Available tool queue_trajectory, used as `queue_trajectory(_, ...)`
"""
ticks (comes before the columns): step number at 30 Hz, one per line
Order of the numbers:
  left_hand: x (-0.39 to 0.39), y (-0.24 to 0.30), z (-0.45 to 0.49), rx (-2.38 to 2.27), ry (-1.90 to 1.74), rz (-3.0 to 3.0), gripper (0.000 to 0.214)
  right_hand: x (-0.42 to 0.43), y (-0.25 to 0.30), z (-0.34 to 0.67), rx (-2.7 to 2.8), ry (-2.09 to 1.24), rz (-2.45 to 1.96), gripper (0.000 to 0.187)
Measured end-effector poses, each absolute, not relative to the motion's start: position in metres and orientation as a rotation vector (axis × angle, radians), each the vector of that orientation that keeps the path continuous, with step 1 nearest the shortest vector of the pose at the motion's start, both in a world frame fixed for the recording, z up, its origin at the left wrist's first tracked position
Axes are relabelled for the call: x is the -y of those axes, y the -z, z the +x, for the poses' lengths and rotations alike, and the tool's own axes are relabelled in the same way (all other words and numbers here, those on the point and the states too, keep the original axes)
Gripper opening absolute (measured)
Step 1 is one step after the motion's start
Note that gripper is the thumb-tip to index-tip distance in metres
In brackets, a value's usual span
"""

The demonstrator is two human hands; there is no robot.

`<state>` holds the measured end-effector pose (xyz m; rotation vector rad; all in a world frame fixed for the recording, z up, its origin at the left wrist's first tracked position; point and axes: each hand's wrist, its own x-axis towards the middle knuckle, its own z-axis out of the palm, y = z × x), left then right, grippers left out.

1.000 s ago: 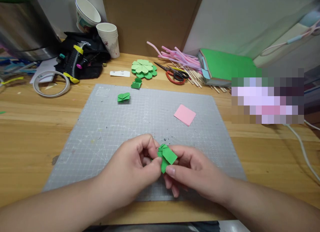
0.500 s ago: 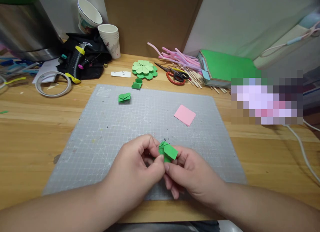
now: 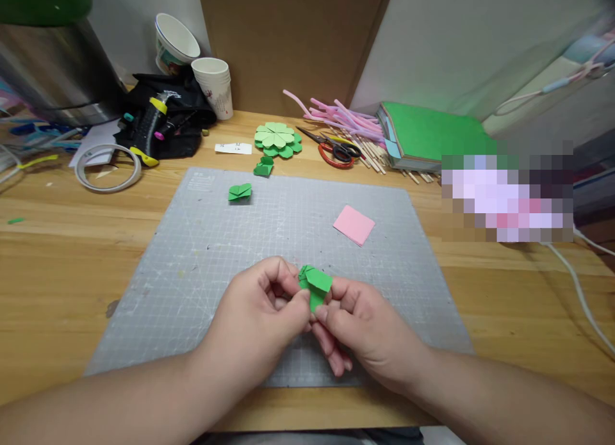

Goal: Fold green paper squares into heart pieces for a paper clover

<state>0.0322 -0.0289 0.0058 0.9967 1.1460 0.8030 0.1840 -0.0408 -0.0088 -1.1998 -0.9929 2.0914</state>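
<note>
A small piece of folded green paper (image 3: 318,280) is held between both hands, above the near part of the grey cutting mat (image 3: 182,266). My left hand (image 3: 269,304) pinches its left side between thumb and forefinger. On the lower right, my right hand (image 3: 362,320) grips it with the thumb, the lower fingers curled below. Part of the paper is hidden by the fingertips. Two other folded green pieces, one on the mat (image 3: 239,192) and one at its back edge (image 3: 263,166), lie beyond. A stack of pink paper squares (image 3: 354,225) rests on the mat's right side.
Behind the mat are green paper flower shapes (image 3: 275,137), scissors (image 3: 339,148), pink sticks (image 3: 343,120) and a green book (image 3: 437,134). At the left stand a roll of tape (image 3: 108,184), a yellow-black tool (image 3: 148,131) and paper cups (image 3: 214,89). A white cable (image 3: 576,291) runs at right.
The folded green paper has shifted slightly left and up, and more of its lower part shows between the thumbs. Both hands keep hold of it. The whole view has shifted a little.
</note>
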Motion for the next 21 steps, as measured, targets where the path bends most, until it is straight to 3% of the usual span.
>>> queue_trajectory(9, 0.03, -0.005, 0.033, -1.083, -0.779, 0.947, 0.018, 0.039, 0.005, 0.185, 0.99, -2.079, -1.238, 0.018)
queue_trajectory(16, 0.028, -0.001, 0.036, -0.911, -0.739, 0.8, 0.033, 0.035, -0.002, 0.187, 1.056, -2.031, -1.207, 0.013)
queue_trajectory(21, 0.028, -0.002, 0.034, -0.946, -0.722, 0.793, 0.034, 0.035, -0.004, 0.183, 1.062, -2.029, -1.264, 0.022)
